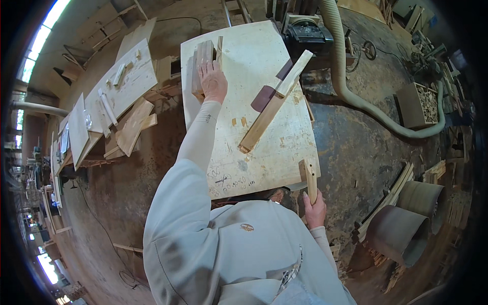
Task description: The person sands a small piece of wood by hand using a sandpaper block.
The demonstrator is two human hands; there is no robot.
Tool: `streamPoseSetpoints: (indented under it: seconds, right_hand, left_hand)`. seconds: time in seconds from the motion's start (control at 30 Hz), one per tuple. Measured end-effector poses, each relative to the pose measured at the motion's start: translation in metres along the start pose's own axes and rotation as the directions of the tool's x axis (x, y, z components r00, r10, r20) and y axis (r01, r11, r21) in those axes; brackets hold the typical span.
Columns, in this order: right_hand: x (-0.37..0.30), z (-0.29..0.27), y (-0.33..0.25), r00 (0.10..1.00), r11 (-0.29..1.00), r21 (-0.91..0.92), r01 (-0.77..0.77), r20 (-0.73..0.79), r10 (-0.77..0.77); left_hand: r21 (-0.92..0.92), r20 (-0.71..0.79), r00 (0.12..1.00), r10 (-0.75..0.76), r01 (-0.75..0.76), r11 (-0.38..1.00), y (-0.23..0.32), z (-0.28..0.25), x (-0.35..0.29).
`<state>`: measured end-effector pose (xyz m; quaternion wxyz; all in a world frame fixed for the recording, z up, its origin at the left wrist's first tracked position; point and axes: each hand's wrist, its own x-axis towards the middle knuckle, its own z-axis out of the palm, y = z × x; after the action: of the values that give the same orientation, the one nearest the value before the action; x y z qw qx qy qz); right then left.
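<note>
My left hand (213,81) reaches far across a pale plywood tabletop (264,152) and rests on a stack of short wooden blocks (202,63) at its far left corner, fingers over the top block. My right hand (315,209) is at the table's near right edge, closed around a short wooden piece (309,178) held upright. A long wooden strip (274,104) lies diagonally on the middle of the tabletop, next to a dark sheet of sandpaper (264,96).
A black machine (305,33) with a thick pale dust hose (351,91) stands behind the table. Boards and offcuts (122,101) cover a bench at left. A crate of wood scraps (419,104) and rolled sanding belts (401,229) sit at right on the dusty floor.
</note>
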<state>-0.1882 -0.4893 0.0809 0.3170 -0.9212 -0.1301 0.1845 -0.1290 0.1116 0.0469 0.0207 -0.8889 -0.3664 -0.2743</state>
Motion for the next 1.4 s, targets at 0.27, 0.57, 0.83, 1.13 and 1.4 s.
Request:
streamPoseSetpoints:
  seconds: [0.27, 0.57, 0.83, 1.13, 1.4]
  right_hand:
    - [0.001, -0.001, -0.002, 0.999, 0.999, -0.039, -0.035, -0.019, 0.034]
    - [0.0, -0.001, -0.002, 0.997, 0.995, -0.062, -0.074, -0.012, 0.073]
    - [0.001, -0.001, -0.001, 0.999, 0.999, -0.025, -0.041, -0.018, 0.04]
    - [0.002, -0.005, 0.0, 0.999, 0.999, 0.014, -0.047, -0.008, 0.048]
    - [0.011, -0.008, 0.008, 0.99, 0.998, -0.028, -0.059, 0.127, 0.062]
  left_hand:
    - [-0.256, -0.019, 0.99, 0.139, -0.139, 0.957, 0.042, -0.005, -0.006]
    - [-0.855, 0.501, 0.866, -0.009, 0.496, 0.151, 0.132, 0.032, -0.035]
    - [-0.795, 0.602, 0.798, 0.026, 0.597, 0.103, 0.151, 0.071, -0.042]
    - [-0.425, 0.435, 0.895, 0.093, 0.113, 0.898, 0.148, 0.058, -0.031]
    - [-0.513, 0.375, 0.919, 0.122, 0.096, 0.853, 0.157, 0.071, -0.019]
